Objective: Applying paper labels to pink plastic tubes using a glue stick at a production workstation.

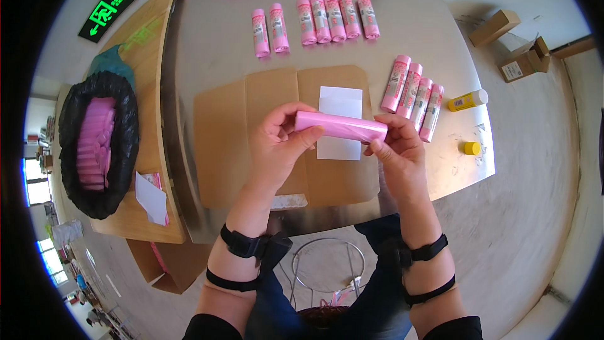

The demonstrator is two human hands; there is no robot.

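Observation:
Between my two hands I hold a plain pink roll of plastic bags [343, 126], level above the table. My left hand [280, 138] pinches its left end with thumb and fingers. The right end is gripped by my right hand [399, 149]. No label shows on the side of this roll facing up. Under it lies a white paper sheet [340, 99] on a flattened cardboard sheet [226, 132]. Right of the cardboard, several labelled pink rolls [412, 93] lie side by side, close to my right hand.
More labelled rolls [335, 17] lie in a row farther back on the metal table [207, 38]. A yellow glue bottle [465, 101] and its yellow cap [472, 148] are at the right. At left, a black bag [128, 145] holds several pink rolls. Cardboard boxes [525, 60] stand on the floor.

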